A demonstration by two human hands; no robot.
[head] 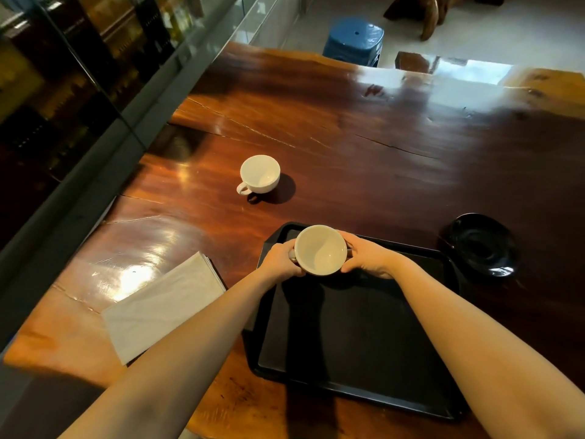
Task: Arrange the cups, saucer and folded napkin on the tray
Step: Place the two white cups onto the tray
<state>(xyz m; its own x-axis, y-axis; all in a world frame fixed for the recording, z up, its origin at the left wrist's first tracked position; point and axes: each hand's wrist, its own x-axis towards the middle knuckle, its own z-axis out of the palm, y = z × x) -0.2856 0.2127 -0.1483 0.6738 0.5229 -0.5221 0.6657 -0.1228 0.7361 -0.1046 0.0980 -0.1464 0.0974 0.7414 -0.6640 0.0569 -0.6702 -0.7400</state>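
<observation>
A black rectangular tray (357,337) lies on the wooden table near me. Over its far left corner I hold an empty white cup (320,250) with both hands: my left hand (280,259) grips the handle side and my right hand (368,256) cups the other side. Whether the cup rests on the tray or hovers just above it is unclear. A second white cup (259,174) stands upright on the table beyond the tray, handle toward me. The black saucer (481,245) sits on the table right of the tray. A folded white napkin (164,307) lies left of the tray.
The dark polished wooden table (364,137) stretches far ahead. A glass-fronted cabinet (63,74) runs along the left edge. A blue stool (354,39) stands on the floor past the far end of the table.
</observation>
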